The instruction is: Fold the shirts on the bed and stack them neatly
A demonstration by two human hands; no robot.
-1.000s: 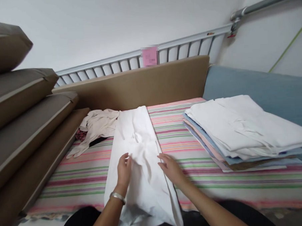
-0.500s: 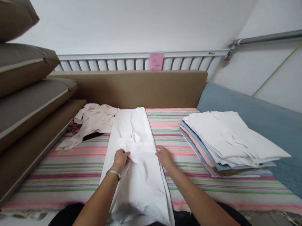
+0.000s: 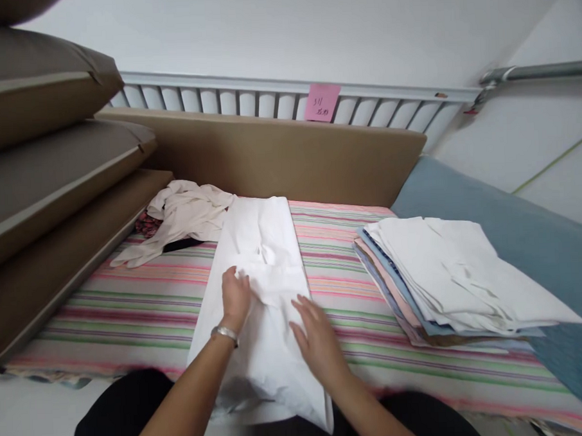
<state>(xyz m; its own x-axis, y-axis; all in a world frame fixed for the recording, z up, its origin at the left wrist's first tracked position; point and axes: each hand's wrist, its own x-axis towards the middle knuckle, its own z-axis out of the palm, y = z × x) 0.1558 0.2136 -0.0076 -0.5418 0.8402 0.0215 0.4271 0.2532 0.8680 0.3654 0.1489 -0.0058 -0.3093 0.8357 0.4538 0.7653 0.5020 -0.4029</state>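
Note:
A long folded white cloth (image 3: 266, 229) lies lengthwise on a striped sheet, its near end hanging towards my knees. A fold crosses its middle, and a small puckered bit shows just beyond that fold. My left hand (image 3: 235, 299), with a silver bracelet at the wrist, has its fingers curled closed on the cloth near the left end of the fold. Over the cloth's right edge is my right hand (image 3: 318, 336), its fingers apart and gripping nothing.
Right on the striped sheet (image 3: 189, 312) sits a stack of folded cloths (image 3: 438, 269), white on top. Cream fabric (image 3: 189, 216) lies crumpled at the left. Brown cushions (image 3: 52, 170) are piled beside it. A brown board (image 3: 279, 157) stands along the back, before a white radiator (image 3: 208, 96).
My right hand has let go of the cloth's right edge and moved nearer to me, its fingers spreading. My left hand stays by the fold. The view has tilted slightly.

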